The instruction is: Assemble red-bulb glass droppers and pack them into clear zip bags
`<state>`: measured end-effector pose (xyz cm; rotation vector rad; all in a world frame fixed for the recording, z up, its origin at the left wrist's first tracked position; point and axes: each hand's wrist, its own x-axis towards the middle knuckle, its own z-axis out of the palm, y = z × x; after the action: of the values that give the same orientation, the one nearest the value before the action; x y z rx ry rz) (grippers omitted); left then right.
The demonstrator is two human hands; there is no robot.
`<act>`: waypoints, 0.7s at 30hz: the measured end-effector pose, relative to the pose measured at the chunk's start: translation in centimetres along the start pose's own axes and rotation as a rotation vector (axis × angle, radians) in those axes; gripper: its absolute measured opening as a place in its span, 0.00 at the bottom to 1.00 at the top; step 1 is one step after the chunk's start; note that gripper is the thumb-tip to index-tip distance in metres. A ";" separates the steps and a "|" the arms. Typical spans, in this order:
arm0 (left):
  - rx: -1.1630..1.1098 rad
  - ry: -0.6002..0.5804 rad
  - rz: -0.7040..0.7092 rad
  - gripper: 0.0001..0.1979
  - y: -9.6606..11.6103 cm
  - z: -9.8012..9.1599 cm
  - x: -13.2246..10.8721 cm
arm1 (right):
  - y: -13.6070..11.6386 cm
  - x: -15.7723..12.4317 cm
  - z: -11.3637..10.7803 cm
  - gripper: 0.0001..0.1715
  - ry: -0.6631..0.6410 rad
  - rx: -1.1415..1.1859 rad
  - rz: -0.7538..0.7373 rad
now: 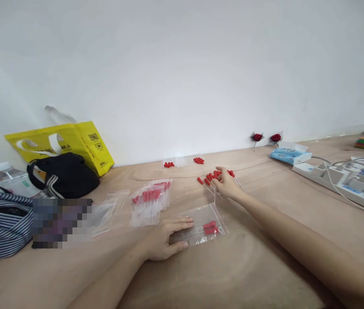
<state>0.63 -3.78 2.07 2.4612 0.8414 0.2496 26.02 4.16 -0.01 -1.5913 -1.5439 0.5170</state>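
A clear zip bag point(197, 219) lies flat on the wooden table point(233, 266), with red-tipped droppers point(211, 227) inside it. My left hand point(165, 238) rests on the bag's left end, thumb and fingers apart. Farther back, my right hand point(227, 184) reaches over a loose group of red-tipped droppers point(207, 180); its fingers are closed around a red tip. Left of the flat bag is a pile of filled bags point(151, 199) with red tips showing. Flat clear bags point(112, 210) lie beyond that pile to the left.
Small red pieces point(199, 160) and clear plastic lie near the wall. At left stand a yellow bag point(94, 146), a black pouch point(72, 176), a bottle point(13, 178) and a striped bag point(1, 227). At right are tissues point(289, 154), a power strip point(345, 184) and cables.
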 end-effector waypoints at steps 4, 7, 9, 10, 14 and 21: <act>0.014 0.017 0.010 0.22 -0.1 0.1 0.0 | 2.3 -3.5 -1.4 0.27 0.037 0.424 0.025; 0.024 0.032 0.009 0.24 -0.3 0.3 0.0 | 2.6 -5.6 -1.4 0.29 0.061 0.591 0.089; 0.033 0.035 -0.008 0.25 -0.4 0.3 -0.1 | 2.2 -6.3 -1.1 0.28 0.055 0.688 0.142; 0.039 0.035 -0.021 0.25 -0.5 0.3 -0.1 | 2.0 -6.6 -0.9 0.27 0.043 0.736 0.168; 0.047 0.038 -0.070 0.28 -0.6 0.4 -0.2 | 1.0 -7.2 -0.6 0.20 -0.051 0.858 0.259; 0.044 0.051 -0.075 0.28 -0.5 0.5 -0.2 | 1.1 -7.7 -1.4 0.18 -0.385 0.607 0.194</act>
<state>0.40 -3.73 1.39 2.4678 0.9679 0.2700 26.57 -3.41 -2.06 -1.2063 -1.3165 1.3235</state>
